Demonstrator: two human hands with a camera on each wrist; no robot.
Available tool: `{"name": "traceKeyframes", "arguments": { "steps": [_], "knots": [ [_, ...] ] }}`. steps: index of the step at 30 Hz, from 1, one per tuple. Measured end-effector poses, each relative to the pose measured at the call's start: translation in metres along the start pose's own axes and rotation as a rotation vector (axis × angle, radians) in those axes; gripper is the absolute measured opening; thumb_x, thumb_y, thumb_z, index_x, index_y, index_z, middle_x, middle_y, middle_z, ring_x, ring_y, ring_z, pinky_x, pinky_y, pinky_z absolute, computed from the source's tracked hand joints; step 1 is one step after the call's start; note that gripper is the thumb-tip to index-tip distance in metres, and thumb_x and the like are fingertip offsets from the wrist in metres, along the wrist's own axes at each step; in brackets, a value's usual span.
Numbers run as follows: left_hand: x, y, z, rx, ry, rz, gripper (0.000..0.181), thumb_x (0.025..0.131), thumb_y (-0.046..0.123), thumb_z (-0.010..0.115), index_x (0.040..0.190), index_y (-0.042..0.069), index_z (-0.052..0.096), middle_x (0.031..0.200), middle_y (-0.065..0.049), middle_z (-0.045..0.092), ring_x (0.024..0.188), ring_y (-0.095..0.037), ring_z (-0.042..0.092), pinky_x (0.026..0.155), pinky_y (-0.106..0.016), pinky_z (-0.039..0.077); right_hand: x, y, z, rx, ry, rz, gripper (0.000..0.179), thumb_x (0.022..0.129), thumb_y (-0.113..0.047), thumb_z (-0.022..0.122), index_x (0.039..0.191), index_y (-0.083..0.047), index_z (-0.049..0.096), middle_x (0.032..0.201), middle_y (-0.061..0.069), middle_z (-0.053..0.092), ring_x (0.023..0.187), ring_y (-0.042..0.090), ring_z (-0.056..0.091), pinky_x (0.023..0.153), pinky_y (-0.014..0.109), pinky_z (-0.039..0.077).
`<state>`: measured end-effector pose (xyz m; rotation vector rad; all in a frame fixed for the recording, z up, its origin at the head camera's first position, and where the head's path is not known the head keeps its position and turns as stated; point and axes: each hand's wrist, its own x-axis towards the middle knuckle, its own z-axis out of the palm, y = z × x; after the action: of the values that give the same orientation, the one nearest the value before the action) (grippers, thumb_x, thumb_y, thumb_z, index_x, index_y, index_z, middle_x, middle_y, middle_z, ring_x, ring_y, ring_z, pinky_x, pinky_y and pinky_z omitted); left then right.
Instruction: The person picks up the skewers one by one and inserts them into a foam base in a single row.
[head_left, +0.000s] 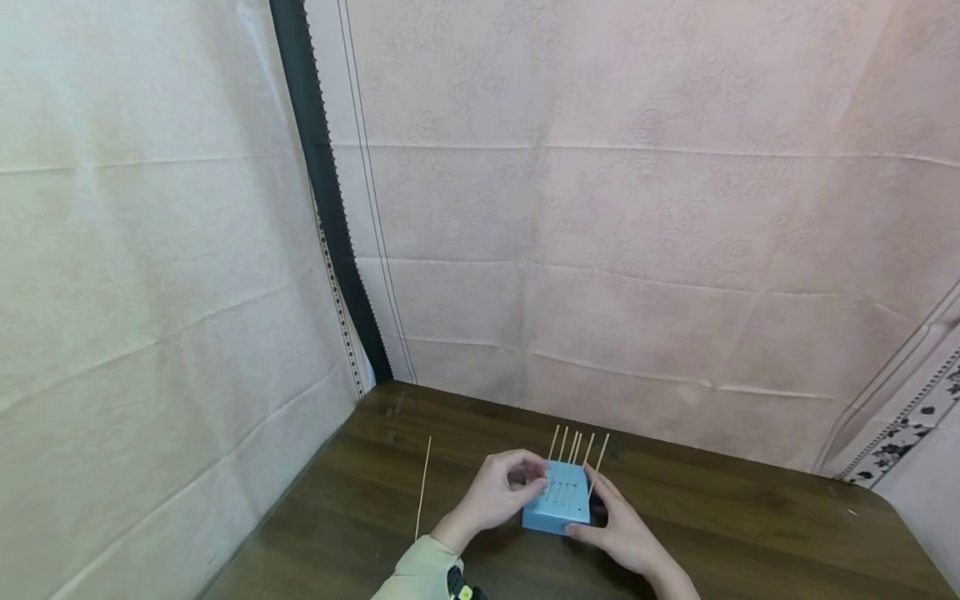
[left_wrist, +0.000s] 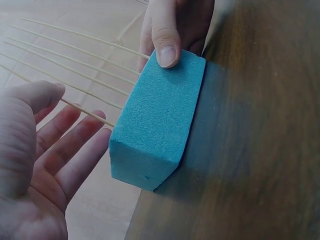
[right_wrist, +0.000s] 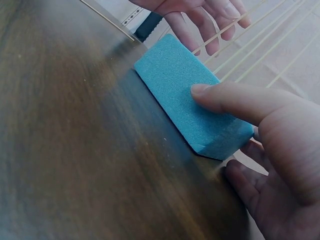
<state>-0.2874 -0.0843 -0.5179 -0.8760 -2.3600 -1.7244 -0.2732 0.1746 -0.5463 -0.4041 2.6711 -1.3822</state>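
A light-blue foam block [head_left: 557, 517] lies on the brown table, with several thin wooden skewers [head_left: 566, 446] standing up from it in the head view. My right hand [head_left: 618, 529] grips the block's near right end; its thumb [right_wrist: 212, 95] lies flat on one side face and the fingers go round the far side. On the block's left, my left hand [head_left: 498, 492] has thumb and forefinger close together around the nearest skewer [left_wrist: 85, 111]. The other fingers [left_wrist: 75, 130] of that hand spread loosely beside the block. The thumb partly hides that skewer in the left wrist view.
One loose skewer [head_left: 423, 487] is to the left of my left forearm. A pale patterned cloth [head_left: 637, 208] hangs behind the table [head_left: 750, 517], and another cloth [head_left: 150, 292] hangs along the left side. A dark strip [head_left: 330, 183] runs down their corner.
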Motion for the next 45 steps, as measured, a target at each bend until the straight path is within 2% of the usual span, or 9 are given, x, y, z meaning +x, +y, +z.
{"name": "traceKeyframes", "arguments": {
  "steps": [10, 17, 24, 33, 40, 45],
  "knots": [
    [-0.001, 0.001, -0.002, -0.001, 0.007, 0.013, 0.023, 0.102, 0.016, 0.076, 0.122, 0.005, 0.074, 0.116, -0.010, 0.076, 0.100, -0.007, 0.070, 0.082, -0.026, 0.061, 0.000, -0.001, 0.000, 0.007, 0.002, -0.003, 0.112, 0.085, -0.041, 0.091, 0.170, -0.011, 0.026, 0.171, 0.025, 0.028, 0.146, 0.046, 0.044, 0.114, 0.070, 0.036],
    [0.000, 0.001, -0.005, 0.004, 0.029, 0.013, 0.022, 0.100, 0.011, 0.077, 0.121, 0.007, 0.075, 0.112, 0.004, 0.075, 0.100, -0.007, 0.071, 0.083, -0.027, 0.061, -0.001, -0.002, -0.001, 0.000, 0.004, -0.015, 0.112, 0.085, -0.040, 0.091, 0.170, -0.010, 0.026, 0.170, 0.026, 0.029, 0.146, 0.046, 0.044, 0.114, 0.069, 0.037],
    [0.001, -0.002, -0.005, 0.000, 0.030, 0.018, 0.021, 0.100, 0.009, 0.077, 0.121, 0.007, 0.075, 0.114, -0.005, 0.077, 0.101, -0.008, 0.071, 0.084, -0.026, 0.061, 0.002, 0.000, 0.000, 0.010, 0.005, -0.015, 0.112, 0.085, -0.040, 0.092, 0.170, -0.010, 0.026, 0.170, 0.026, 0.029, 0.145, 0.046, 0.045, 0.114, 0.069, 0.037],
    [-0.002, -0.002, -0.009, 0.024, 0.051, 0.002, 0.022, 0.099, 0.008, 0.078, 0.121, 0.011, 0.075, 0.111, 0.000, 0.076, 0.099, -0.008, 0.072, 0.084, -0.027, 0.060, 0.002, 0.002, 0.001, 0.012, 0.000, -0.009, 0.111, 0.085, -0.041, 0.091, 0.170, -0.011, 0.026, 0.170, 0.025, 0.029, 0.143, 0.045, 0.047, 0.113, 0.068, 0.038],
    [-0.001, -0.002, -0.009, 0.024, 0.059, 0.002, 0.025, 0.098, 0.003, 0.077, 0.122, 0.009, 0.074, 0.110, -0.005, 0.076, 0.098, -0.007, 0.072, 0.085, -0.027, 0.060, 0.002, 0.002, 0.001, 0.005, 0.010, -0.019, 0.112, 0.085, -0.041, 0.091, 0.170, -0.010, 0.026, 0.170, 0.026, 0.029, 0.144, 0.045, 0.046, 0.114, 0.066, 0.038],
    [-0.002, -0.001, -0.012, 0.011, 0.066, -0.039, 0.026, 0.098, 0.005, 0.078, 0.123, 0.009, 0.073, 0.110, -0.005, 0.076, 0.100, -0.008, 0.072, 0.087, -0.027, 0.059, 0.001, 0.003, 0.001, 0.000, 0.007, -0.010, 0.112, 0.085, -0.042, 0.091, 0.170, -0.010, 0.026, 0.170, 0.026, 0.029, 0.145, 0.046, 0.045, 0.114, 0.067, 0.038]
  ]
}}
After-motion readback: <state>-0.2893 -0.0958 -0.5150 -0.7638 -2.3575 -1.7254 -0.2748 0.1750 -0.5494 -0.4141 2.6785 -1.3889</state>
